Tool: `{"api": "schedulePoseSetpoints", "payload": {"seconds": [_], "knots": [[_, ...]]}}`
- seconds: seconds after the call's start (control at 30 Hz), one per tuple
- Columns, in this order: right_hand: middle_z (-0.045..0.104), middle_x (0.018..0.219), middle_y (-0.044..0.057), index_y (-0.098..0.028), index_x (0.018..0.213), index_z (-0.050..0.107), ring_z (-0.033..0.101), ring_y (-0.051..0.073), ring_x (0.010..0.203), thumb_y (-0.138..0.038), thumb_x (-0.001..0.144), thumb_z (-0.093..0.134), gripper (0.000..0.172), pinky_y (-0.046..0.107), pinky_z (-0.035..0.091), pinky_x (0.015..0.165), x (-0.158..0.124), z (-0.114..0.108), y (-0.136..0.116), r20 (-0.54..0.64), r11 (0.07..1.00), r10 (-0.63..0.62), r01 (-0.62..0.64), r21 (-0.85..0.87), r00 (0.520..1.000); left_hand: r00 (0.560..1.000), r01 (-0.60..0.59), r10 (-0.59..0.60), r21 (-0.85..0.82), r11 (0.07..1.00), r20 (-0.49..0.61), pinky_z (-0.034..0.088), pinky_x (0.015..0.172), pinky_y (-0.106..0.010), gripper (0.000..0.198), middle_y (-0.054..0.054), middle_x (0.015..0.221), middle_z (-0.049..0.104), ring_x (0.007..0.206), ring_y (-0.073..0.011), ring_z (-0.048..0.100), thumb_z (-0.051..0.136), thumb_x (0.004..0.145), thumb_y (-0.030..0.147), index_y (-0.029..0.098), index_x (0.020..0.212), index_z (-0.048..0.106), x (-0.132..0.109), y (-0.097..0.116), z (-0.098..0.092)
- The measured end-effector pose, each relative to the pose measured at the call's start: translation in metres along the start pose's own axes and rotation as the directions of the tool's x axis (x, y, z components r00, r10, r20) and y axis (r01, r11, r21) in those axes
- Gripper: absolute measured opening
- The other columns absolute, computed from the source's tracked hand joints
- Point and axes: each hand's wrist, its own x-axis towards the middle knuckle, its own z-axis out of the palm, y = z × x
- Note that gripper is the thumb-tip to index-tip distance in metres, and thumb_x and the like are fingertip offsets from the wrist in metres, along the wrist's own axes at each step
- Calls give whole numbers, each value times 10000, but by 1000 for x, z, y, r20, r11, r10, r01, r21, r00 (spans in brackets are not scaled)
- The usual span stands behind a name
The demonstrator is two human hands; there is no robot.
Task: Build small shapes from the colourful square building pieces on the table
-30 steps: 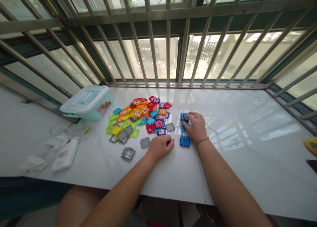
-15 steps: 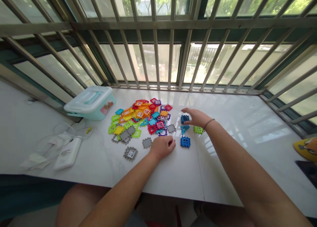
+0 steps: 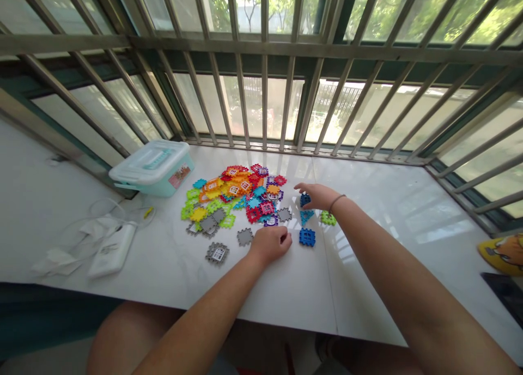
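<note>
a glossy white desk [image 3: 294, 298] is bounded by metal window bars [image 3: 265, 100] with greenery seen beyond, and at its far left a closed aqua box [image 3: 165, 184] is topped by a translucent lid [image 3: 153, 158], its contents hidden. coloured pieces [image 3: 241, 192] are heaped to the right of the box, and near them the left hand [image 3: 271, 245] is rested with fingers curled together. the right hand [image 3: 320, 196] is held with thumb and fingers apart over a dark blue piece [image 3: 305, 199], contact being unclear, while a blue triangle [image 3: 306, 212] and a blue square [image 3: 307, 237] are placed nearer the front edge.
</note>
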Motion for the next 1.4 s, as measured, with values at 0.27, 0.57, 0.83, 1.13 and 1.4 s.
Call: {"api": "schedulePoseSetpoints", "payload": {"seconds": [0.27, 0.57, 0.83, 1.13, 1.4], "knots": [[730, 1370, 103, -272, 1543, 542, 718, 309, 1186, -249, 768, 885, 848, 388, 566, 982, 2, 2, -1, -3, 998, 3, -4, -61, 1000, 1000, -7, 7, 4, 1000, 0, 314, 632, -320, 304, -26, 808, 759, 730, -204, 659, 562, 996, 393, 256, 755, 688, 0, -1, 0], [723, 1383, 108, -268, 1537, 550, 713, 307, 1191, -267, 769, 882, 837, 377, 563, 974, 2, 3, -4, 6, 998, 2, -2, -67, 1000, 1000, -6, 6, -6, 1000, 3, 321, 640, -314, 305, -29, 819, 767, 737, -206, 664, 572, 1001, 387, 250, 752, 680, 0, 0, 0], [733, 1365, 106, -273, 1531, 558, 721, 308, 1163, -295, 775, 879, 821, 388, 570, 968, 3, 5, 2, 3, 998, 5, -4, -66, 1000, 1000, -11, 11, 6, 1000, -14, 293, 621, -324, 304, -20, 809, 768, 723, -201, 662, 571, 998, 382, 254, 742, 675, 0, 0, 1], [730, 1376, 121, -248, 1492, 591, 712, 320, 1194, -321, 778, 882, 775, 395, 569, 985, 8, 11, 6, -3, 995, 7, -8, -98, 1000, 1000, -15, 15, 8, 1000, -20, 292, 622, -322, 309, -21, 789, 758, 711, -205, 654, 570, 996, 384, 253, 732, 665, 0, 0, 1], [728, 1383, 117, -247, 1479, 602, 709, 319, 1195, -345, 775, 884, 766, 403, 568, 998, 12, 13, 9, -7, 995, 5, -5, -98, 1000, 1000, 7, -7, 2, 1000, 5, 329, 640, -317, 309, -31, 813, 768, 736, -210, 665, 571, 998, 387, 251, 743, 681, 0, 1, -1]]}}
